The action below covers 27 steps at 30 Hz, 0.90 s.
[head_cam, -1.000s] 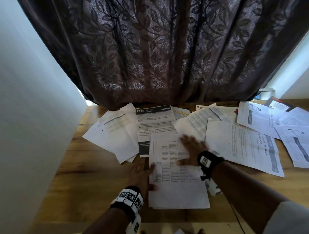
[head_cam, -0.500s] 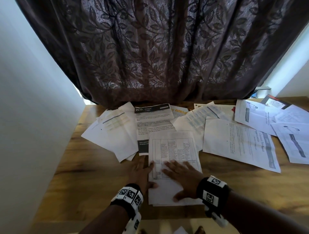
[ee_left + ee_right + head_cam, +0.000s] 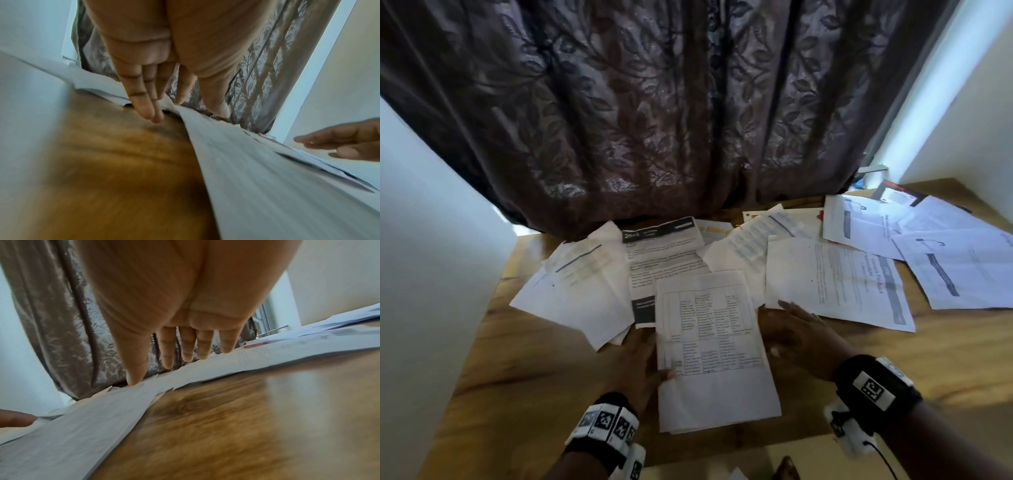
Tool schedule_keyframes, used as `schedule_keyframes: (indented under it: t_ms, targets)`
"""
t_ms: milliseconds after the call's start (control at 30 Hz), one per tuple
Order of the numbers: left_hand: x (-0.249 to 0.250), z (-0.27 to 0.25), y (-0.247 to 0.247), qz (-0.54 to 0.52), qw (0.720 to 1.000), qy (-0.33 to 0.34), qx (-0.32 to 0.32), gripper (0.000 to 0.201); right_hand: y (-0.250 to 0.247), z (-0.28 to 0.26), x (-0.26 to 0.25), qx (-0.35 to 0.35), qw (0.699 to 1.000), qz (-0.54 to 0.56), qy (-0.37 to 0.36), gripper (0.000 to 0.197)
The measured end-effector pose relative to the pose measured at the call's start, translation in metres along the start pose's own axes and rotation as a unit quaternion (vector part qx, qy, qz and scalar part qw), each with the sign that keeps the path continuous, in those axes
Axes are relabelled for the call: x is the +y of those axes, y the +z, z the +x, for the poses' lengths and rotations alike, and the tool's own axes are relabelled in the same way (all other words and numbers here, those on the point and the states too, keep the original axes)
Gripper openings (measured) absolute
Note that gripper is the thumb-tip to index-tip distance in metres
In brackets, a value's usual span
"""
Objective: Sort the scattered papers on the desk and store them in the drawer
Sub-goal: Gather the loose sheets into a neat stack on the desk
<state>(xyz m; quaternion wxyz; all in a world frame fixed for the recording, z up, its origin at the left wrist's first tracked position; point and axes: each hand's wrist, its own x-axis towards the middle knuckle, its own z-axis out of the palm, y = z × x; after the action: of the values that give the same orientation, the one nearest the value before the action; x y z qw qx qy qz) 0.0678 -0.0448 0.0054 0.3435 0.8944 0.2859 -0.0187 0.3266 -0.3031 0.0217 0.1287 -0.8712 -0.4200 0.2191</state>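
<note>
A stack of papers (image 3: pixel 712 346) with a printed table on top lies at the front middle of the wooden desk (image 3: pixel 945 359). My left hand (image 3: pixel 650 356) lies along its left edge, fingers straight on the wood and thumb (image 3: pixel 667 374) on the paper. In the left wrist view the stack's edge (image 3: pixel 236 162) rises between the fingers (image 3: pixel 148 112) and the thumb. My right hand (image 3: pixel 787 329) is open and spread just right of the stack, near the corner of a large text sheet (image 3: pixel 835 281), holding nothing. The right wrist view shows its straight fingers (image 3: pixel 185 353) above the papers. No drawer is in view.
More loose sheets fan out at the back: a pile at the left (image 3: pixel 582 284), a dark-headed sheet (image 3: pixel 661 253), and several at the right (image 3: pixel 962 267) with a red and black booklet (image 3: pixel 897 195). A dark curtain (image 3: pixel 671 120) hangs behind; a white wall (image 3: pixel 431 274) borders the left.
My right hand slid down the stack toward me, then came off it to the right. The left hand stayed at the stack's left edge.
</note>
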Motion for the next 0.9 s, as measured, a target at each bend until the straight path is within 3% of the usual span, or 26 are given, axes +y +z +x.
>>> schedule_keyframes:
  t_ms: [67, 100, 200, 300, 433, 633, 900]
  targets:
    - [0.01, 0.008, -0.007, 0.05, 0.997, 0.011, 0.057, 0.037, -0.002, -0.002, 0.02, 0.011, 1.0, -0.012, 0.014, 0.055]
    - [0.018, 0.011, -0.01, 0.085, 0.993, 0.003, 0.081, 0.031, -0.005, -0.004, 0.03, 0.011, 0.999, -0.023, 0.032, 0.054]
    - [0.053, 0.019, -0.016, 0.116, 0.981, -0.067, 0.138, 0.029, -0.028, -0.015, 0.05, 0.054, 0.991, 0.012, 0.124, 0.059]
    - [0.084, 0.032, -0.012, 0.049, 0.983, -0.051, 0.172, 0.031, -0.047, -0.022, 0.077, 0.085, 0.979, 0.017, 0.182, 0.062]
    - [0.112, 0.061, 0.008, 0.006, 0.994, -0.023, 0.106, 0.027, -0.053, -0.027, 0.114, 0.041, 0.972, 0.0, 0.229, 0.064]
    - [0.163, 0.116, 0.041, -0.018, 1.0, -0.013, 0.021, 0.035, -0.048, -0.031, 0.133, 0.047, 0.977, 0.005, 0.208, 0.063]
    - [0.222, 0.203, 0.072, 0.035, 0.991, -0.118, -0.057, 0.073, -0.039, -0.034, 0.141, 0.086, 0.975, 0.037, 0.201, 0.061]
